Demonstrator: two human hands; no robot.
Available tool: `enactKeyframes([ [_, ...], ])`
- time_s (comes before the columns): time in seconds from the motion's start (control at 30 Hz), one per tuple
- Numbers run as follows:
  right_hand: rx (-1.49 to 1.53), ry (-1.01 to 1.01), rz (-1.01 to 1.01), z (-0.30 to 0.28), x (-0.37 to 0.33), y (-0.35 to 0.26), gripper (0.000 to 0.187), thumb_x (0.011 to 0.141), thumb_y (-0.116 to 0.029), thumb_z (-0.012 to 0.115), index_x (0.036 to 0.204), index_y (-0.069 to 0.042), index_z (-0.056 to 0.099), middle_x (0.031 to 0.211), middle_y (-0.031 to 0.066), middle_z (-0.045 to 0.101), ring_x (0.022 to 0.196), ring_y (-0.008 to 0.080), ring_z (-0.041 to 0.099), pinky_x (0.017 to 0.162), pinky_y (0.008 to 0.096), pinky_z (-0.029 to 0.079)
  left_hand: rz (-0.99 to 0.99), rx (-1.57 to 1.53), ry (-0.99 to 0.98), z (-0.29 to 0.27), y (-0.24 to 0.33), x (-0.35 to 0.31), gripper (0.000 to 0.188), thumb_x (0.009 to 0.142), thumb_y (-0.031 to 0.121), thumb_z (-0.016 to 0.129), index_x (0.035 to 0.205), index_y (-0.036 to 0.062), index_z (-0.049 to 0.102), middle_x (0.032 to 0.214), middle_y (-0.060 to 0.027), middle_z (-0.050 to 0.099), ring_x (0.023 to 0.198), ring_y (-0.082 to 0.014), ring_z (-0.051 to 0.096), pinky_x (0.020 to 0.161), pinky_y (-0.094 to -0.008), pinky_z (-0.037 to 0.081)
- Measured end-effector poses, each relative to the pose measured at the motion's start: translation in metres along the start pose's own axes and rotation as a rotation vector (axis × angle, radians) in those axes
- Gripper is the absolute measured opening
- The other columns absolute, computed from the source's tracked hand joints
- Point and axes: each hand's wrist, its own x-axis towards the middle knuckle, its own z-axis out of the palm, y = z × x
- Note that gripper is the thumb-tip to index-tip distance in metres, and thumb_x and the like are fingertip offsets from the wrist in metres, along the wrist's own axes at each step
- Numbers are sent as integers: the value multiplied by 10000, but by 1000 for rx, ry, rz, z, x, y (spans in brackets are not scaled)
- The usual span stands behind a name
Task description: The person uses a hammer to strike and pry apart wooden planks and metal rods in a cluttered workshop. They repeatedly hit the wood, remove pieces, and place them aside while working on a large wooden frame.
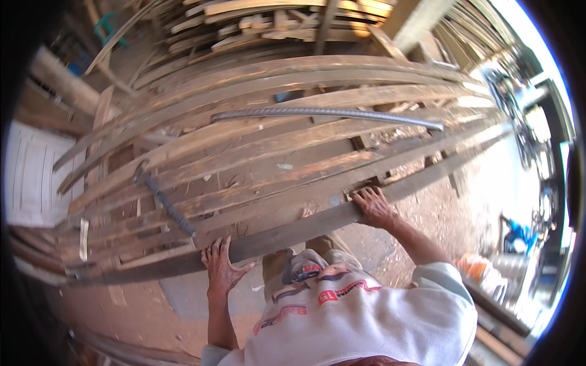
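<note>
A long dark wooden plank point(287, 235) stretches across in front of me, rising from lower left to upper right, along the near side of several spaced boards. My left hand point(221, 268) has its fingers hooked over the plank's upper edge, with the thumb spread out to the right. Farther right, the fingers of my right hand point(372, 207) curl over the same plank; the thumb is hidden. Close to my left hand lies a dark hammer-like tool point(166, 204) with a wrapped handle. A ribbed steel bar point(329, 113) rests across the boards beyond.
Stacked lumber point(256, 30) fills the far side, near a post point(421, 27). At far left stands a white panel point(39, 177), with a green plastic chair point(110, 29) behind. Motorbikes point(519, 122) and a metal drum point(510, 274) are on the right.
</note>
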Motion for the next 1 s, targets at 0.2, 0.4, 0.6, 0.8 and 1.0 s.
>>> enactKeyframes([
  [0.2,13,1,28,3,-2,-9,664,678,-368,852,1229,-140,559,1032,98,578,1062,300,591,957,472,416,-119,58,-305,0,-18,22,1044,578,505,944,1454,150,501,1440,-175,528,1410,-396,417,1212,-581,259],
  [0.4,14,29,50,3,-1,-3,683,647,-327,851,1235,-133,562,1041,99,567,1070,297,585,975,469,409,-53,-1,-312,9,-24,33,1013,596,491,931,1439,130,502,1429,-183,536,1389,-395,430,1210,-567,269],
  [0.6,46,48,68,-1,2,-5,714,625,-276,844,1264,-131,562,1053,97,567,1081,303,577,1012,481,402,-14,4,-193,16,-22,28,974,589,469,922,1409,123,525,1382,-192,565,1350,-400,461,1215,-553,257],
  [0.8,75,46,61,-5,3,-14,795,599,-299,896,1297,-140,551,1144,105,582,1154,319,556,1079,494,371,-55,25,-239,12,-22,28,944,598,457,920,1392,114,542,1375,-193,579,1363,-406,461,1197,-552,275],
  [1.0,90,31,48,-4,-1,-2,730,610,-309,892,1241,-148,561,1073,83,568,1107,291,566,986,454,395,-52,21,-338,5,-13,42,949,592,425,930,1388,95,531,1380,-210,571,1344,-415,480,1187,-545,294],
])
